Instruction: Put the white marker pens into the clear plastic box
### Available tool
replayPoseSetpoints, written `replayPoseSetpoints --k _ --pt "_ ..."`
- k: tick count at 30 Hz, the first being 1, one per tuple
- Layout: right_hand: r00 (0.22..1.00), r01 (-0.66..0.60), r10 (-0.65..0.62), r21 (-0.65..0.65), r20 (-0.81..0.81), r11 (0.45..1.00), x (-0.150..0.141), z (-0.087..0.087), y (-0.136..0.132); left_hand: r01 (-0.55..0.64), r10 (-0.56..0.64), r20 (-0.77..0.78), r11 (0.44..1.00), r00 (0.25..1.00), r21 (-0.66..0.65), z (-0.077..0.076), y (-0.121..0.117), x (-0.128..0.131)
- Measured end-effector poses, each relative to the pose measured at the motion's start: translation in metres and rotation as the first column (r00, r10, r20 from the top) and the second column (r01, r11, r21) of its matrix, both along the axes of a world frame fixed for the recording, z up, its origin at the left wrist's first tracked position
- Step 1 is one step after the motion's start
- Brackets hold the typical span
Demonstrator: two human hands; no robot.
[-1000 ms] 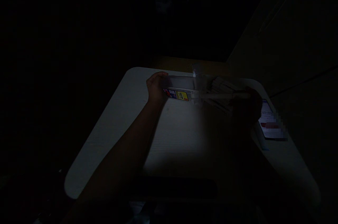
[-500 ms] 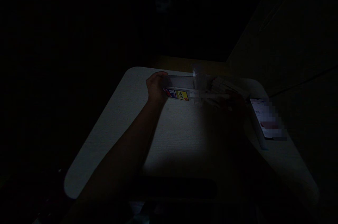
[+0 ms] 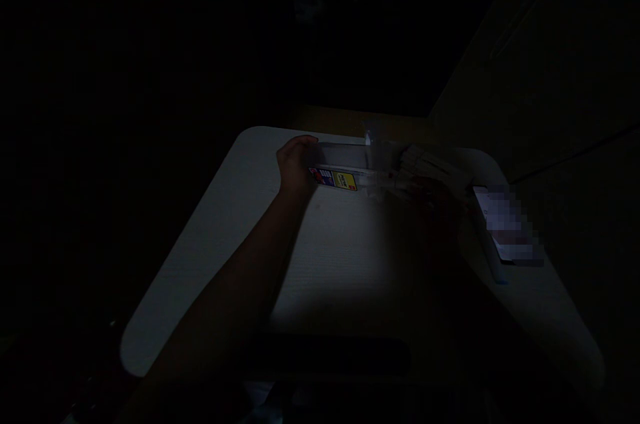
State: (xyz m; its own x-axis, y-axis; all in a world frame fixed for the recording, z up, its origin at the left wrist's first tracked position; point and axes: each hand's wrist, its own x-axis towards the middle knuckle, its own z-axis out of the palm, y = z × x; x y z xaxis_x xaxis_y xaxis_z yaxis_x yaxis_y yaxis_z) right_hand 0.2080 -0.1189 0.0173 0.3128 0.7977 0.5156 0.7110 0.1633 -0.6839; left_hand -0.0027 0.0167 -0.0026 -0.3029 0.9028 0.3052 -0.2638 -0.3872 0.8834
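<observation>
The picture is very dark. My left hand (image 3: pixel 296 164) is wrapped round the left end of a clear plastic box (image 3: pixel 343 156), which lies on its side. A blue and yellow label (image 3: pixel 334 179) shows on its near side. The box's open end, with a clear flap (image 3: pixel 371 139), faces right. At that opening my right hand (image 3: pixel 433 197), in deep shadow, is closed on the end of a pale, slim stick-like piece (image 3: pixel 395 177), its far part inside the box. Several similar pale pieces (image 3: pixel 425 161) lie in a pile just behind my right hand; their exact kind is unclear.
All of this is on a white table (image 3: pixel 210 231) with rounded corners. A lit phone (image 3: pixel 503 227) leans on a pale support near the right edge. A dark slot (image 3: pixel 340 354) lies along the table's near edge. A wall (image 3: pixel 560 97) rises on the right.
My right hand has moved left from beside the phone to the box's opening, sliding the pale stick-like piece into it. More of the phone shows. My left hand and the box stay put.
</observation>
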Motion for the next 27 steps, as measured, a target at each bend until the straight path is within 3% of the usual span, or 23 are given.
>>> replayPoseSetpoints --k 8,15,27 --pt "0.993 0.021 -0.028 -0.06 -0.113 0.998 -0.002 -0.005 0.003 0.014 -0.013 0.05 1.0 0.999 -0.022 0.002 -0.002 0.002" --pt "0.997 -0.003 -0.001 -0.051 -0.079 0.999 -0.004 -0.012 0.007 0.014 -0.013 0.016 1.0 1.0 -0.024 0.004 -0.003 0.002" --pt "0.996 -0.075 0.08 -0.097 0.05 0.992 -0.01 -0.004 0.006 0.014 -0.014 0.036 1.0 0.999 -0.021 0.003 -0.004 0.002"
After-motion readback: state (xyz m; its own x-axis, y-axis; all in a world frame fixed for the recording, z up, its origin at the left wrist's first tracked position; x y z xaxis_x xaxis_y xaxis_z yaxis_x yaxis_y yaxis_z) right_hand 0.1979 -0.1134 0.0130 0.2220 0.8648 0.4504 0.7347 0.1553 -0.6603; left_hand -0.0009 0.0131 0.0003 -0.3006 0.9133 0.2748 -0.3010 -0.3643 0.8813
